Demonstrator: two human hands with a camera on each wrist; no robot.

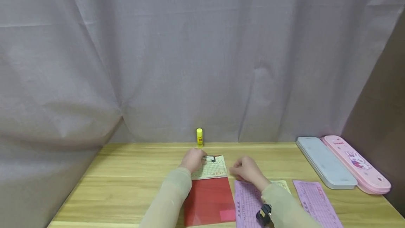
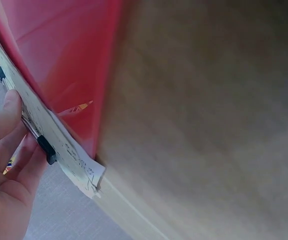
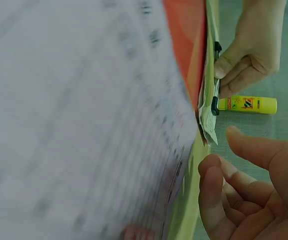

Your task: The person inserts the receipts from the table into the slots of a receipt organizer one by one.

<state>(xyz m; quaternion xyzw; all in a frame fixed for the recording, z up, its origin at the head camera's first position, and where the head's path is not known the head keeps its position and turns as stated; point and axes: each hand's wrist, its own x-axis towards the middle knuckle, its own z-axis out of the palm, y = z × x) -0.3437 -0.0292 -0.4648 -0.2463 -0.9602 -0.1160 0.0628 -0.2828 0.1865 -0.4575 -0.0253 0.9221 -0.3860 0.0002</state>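
A red folder (image 1: 209,196) lies on the table, with pale yellow printed slips (image 1: 214,169) over its far end. A metal clip with black ends (image 2: 46,149) crosses these slips. My left hand (image 1: 193,160) pinches the clip, thumb on the bar and fingers round its far side in the left wrist view. Just right of the slips is my right hand (image 1: 248,171), its fingers loosely bent and thumb apart from them, holding nothing. Beneath the right forearm lies a purple printed sheet (image 1: 245,200), partly hidden by the sleeve, with another yellow slip (image 1: 281,184) beside it.
A yellow glue stick (image 1: 199,138) stands at the table's back edge, behind the folder. Farther right lie a second purple sheet (image 1: 317,201), a pale grey case (image 1: 327,163) and a pink pencil case (image 1: 357,164). A grey curtain (image 1: 202,62) hangs behind the table.
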